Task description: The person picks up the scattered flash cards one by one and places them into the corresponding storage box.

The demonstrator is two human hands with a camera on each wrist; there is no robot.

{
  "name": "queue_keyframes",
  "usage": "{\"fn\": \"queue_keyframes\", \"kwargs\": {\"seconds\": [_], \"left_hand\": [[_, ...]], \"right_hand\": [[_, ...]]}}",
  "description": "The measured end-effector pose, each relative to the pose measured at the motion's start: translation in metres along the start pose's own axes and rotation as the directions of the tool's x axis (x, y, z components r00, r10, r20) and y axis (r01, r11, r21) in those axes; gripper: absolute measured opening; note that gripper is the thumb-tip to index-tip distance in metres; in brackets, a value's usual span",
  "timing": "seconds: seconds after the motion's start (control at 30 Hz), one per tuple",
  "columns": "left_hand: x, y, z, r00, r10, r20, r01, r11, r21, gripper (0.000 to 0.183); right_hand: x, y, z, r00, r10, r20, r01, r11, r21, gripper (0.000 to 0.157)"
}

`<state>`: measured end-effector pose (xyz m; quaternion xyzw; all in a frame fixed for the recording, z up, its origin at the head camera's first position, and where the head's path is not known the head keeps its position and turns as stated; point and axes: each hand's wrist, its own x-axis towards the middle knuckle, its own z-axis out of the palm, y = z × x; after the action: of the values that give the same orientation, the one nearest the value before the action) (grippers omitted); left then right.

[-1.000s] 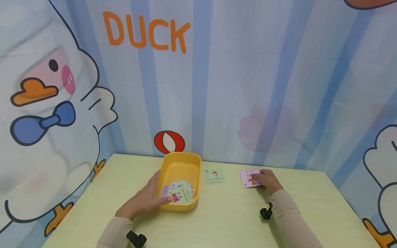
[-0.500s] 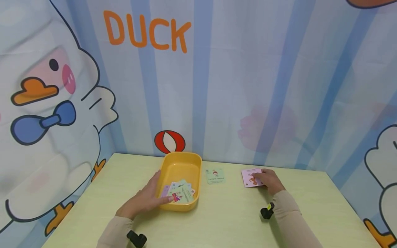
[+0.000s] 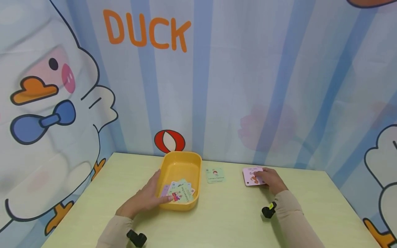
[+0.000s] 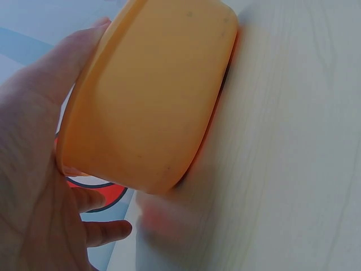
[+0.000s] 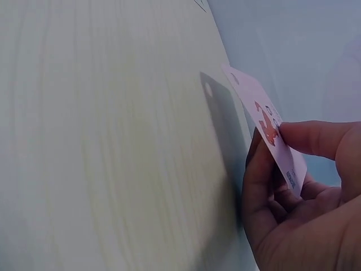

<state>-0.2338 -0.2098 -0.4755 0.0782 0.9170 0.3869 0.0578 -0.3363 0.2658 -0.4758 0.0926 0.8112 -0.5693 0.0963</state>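
My left hand [image 3: 143, 199] grips the left near corner of a yellow plastic basin [image 3: 181, 163], thumb over the near rim and fingers along its outer left wall. Inside the basin's near half, several flash cards [image 3: 184, 193] in green, white and purple lie in a loose heap. Over at the right, my right hand [image 3: 273, 179] pinches a pink flash card [image 3: 248, 177] with an orange animal picture, thumb on its printed face. In the right wrist view this card [image 5: 248, 93] is tilted above the table, casting a shadow. A green flash card [image 3: 215, 175] lies between basin and right hand.
The pale yellow table [image 3: 223, 213] ends at the back against a blue-striped cloth backdrop [image 3: 229, 86] with duck drawings and orange lettering. A small black device [image 3: 136, 238] sits at the left wrist and another black device [image 3: 268, 210] at the right.
My right hand has shifted slightly to the right with the pink card, which is now tilted a little differently. The left hand, basin and green card have stayed in place.
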Motion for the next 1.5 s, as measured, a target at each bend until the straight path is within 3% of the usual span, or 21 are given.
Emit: {"fn": "queue_keyframes", "kwargs": {"seconds": [0.3, 0.73, 1.27, 1.5], "left_hand": [[0.0007, -0.0001, -0.0001, 1.000, -0.001, -0.001, 0.001, 1.000, 0.010, 0.121], [0.0006, 0.0000, 0.0006, 1.000, 0.031, 0.000, -0.031, 0.999, -0.027, 0.122], [0.0013, 0.0021, -0.0004, 1.000, 0.009, 0.003, -0.009, 1.000, 0.002, 0.122], [0.0013, 0.0006, 0.0005, 1.000, 0.005, 0.001, -0.005, 1.000, -0.002, 0.122]], "right_hand": [[0.0005, 0.0038, -0.0033, 1.000, -0.019, 0.000, 0.019, 1.000, 0.016, 0.054], [-0.0025, 0.0016, -0.0021, 0.999, 0.021, -0.024, -0.019, 0.997, 0.080, 0.055], [-0.0023, 0.0001, -0.0032, 1.000, 0.012, -0.022, -0.010, 0.999, 0.051, 0.062], [-0.0060, -0.0040, -0.0035, 1.000, -0.004, -0.023, 0.006, 0.998, 0.055, 0.057]]}}
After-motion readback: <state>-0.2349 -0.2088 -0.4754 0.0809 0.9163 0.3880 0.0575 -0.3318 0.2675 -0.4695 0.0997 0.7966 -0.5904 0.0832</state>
